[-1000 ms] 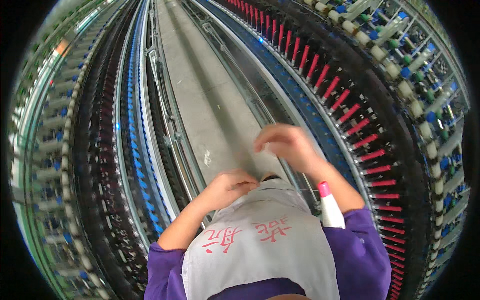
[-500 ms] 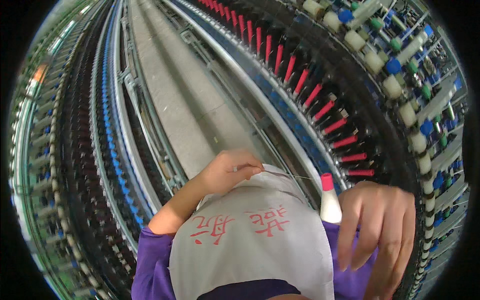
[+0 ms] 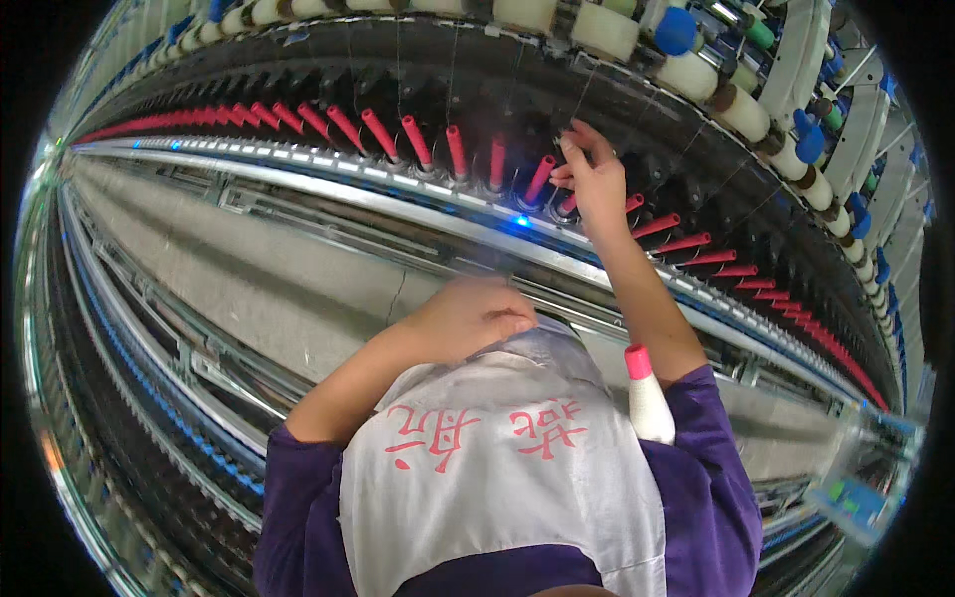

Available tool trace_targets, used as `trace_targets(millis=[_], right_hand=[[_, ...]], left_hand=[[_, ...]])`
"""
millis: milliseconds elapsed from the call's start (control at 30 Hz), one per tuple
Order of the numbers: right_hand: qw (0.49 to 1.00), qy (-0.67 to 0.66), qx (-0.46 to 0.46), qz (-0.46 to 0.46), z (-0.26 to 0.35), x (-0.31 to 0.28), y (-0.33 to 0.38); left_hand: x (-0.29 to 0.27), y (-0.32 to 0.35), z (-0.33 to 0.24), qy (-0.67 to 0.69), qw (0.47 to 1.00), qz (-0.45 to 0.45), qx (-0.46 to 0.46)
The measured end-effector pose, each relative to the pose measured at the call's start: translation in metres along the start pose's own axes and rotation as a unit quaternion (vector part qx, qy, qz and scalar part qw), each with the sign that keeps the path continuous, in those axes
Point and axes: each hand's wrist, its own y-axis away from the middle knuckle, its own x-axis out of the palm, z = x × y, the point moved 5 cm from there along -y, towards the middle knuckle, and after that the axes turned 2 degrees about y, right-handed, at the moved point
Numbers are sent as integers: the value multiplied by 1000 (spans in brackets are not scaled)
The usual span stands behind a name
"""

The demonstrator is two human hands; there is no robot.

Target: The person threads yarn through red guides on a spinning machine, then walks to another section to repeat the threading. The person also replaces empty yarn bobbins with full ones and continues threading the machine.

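- One view only: a wide fisheye camera worn on the person's head, looking steeply down over their chest and arms.
- The picture is a circle with black corners; straight machine rails bend into arcs toward its rim.
- Nearest the lens, at the lower middle, is the white apron (image 3: 502, 478) over purple sleeves, filling much of the bottom.
- The camera faces a long spinning frame whose row of red bobbins (image 3: 418, 139) curves across the upper half, farther off.
- A grey aisle floor (image 3: 249, 279) runs across the left middle, between the machine rows.
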Motion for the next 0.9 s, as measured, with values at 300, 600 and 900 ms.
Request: trace_targets(millis=[300, 600, 900], right_hand=[[988, 1, 48, -147, 27, 10, 10], [908, 388, -98, -123, 17, 17, -3], [819, 511, -238, -105, 13, 20, -12]], left_hand=[[-55, -2, 20, 61, 994, 95, -2], [-59, -5, 27, 68, 991, 119, 7], [-51, 3, 36, 84, 991, 98, -30]])
